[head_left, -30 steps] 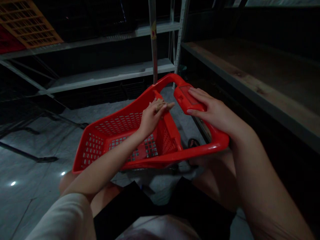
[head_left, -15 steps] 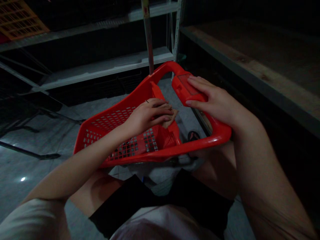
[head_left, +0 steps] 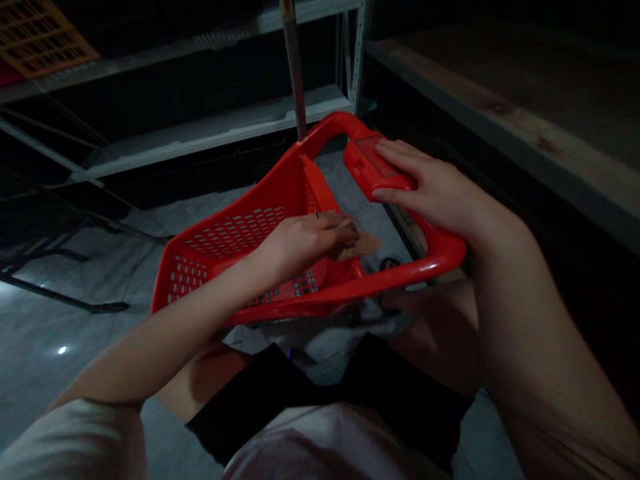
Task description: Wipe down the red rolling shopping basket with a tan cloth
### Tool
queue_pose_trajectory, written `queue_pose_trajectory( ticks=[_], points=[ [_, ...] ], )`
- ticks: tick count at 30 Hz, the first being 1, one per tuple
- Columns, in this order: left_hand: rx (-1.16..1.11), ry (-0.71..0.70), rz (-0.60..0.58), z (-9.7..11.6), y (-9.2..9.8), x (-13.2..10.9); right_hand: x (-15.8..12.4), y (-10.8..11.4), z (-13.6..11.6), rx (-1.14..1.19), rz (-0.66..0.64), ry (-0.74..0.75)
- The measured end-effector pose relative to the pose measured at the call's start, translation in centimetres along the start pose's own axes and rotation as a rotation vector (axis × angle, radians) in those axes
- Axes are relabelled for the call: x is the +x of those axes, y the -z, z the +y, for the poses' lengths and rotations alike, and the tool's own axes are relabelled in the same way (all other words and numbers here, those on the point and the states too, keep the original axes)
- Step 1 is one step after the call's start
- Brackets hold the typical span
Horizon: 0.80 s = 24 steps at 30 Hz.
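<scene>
A red plastic shopping basket (head_left: 230, 230) with slotted sides stands tilted before my knees, its long handle loop reaching to the right. My left hand (head_left: 310, 237) is closed on a brown cloth (head_left: 364, 245) and presses it against the rim at the basket's handle end. Part of the cloth sticks out past the fingertips. On the blocky red grip of the handle (head_left: 373, 160) lies my right hand (head_left: 430, 183), its thumb and fingers around it. The hand's underside is hidden.
Behind the basket stands a white metal shelf rack (head_left: 215, 137), with a yellow crate (head_left: 47, 37) at upper left. A metal pole (head_left: 296, 80) rises by the basket. A wooden-edged platform (head_left: 500, 110) runs along the right. Dark metal legs (head_left: 65, 293) stand on the left floor.
My left hand has slid the cloth a little right and down along the basket's rim. The right hand keeps its hold on the handle. The view has shifted slightly.
</scene>
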<state>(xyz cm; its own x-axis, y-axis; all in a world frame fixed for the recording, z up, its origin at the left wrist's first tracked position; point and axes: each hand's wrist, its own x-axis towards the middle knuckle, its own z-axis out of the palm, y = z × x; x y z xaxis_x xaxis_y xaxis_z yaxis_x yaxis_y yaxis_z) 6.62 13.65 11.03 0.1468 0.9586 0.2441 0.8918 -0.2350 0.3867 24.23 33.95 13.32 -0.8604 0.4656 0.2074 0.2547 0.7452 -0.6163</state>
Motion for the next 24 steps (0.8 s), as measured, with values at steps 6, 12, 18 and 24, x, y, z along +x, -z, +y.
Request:
queue_pose_trajectory(
  ticks=[6,12,18,24],
  points=[
    [-0.011,-0.109,-0.057,0.2,-0.1,-0.6,0.8,-0.1,-0.1,-0.01,-0.011,0.038],
    [0.151,-0.196,-0.053,-0.8,-0.3,-0.9,0.8,-0.2,0.2,0.003,0.02,0.048],
    [0.494,-0.052,0.05,-6.0,0.4,4.0,0.9,-0.4,0.9,0.055,0.014,0.086],
    [0.624,0.162,0.193,-12.4,1.6,8.3,1.2,-0.5,1.3,0.109,-0.001,0.049]
  ],
)
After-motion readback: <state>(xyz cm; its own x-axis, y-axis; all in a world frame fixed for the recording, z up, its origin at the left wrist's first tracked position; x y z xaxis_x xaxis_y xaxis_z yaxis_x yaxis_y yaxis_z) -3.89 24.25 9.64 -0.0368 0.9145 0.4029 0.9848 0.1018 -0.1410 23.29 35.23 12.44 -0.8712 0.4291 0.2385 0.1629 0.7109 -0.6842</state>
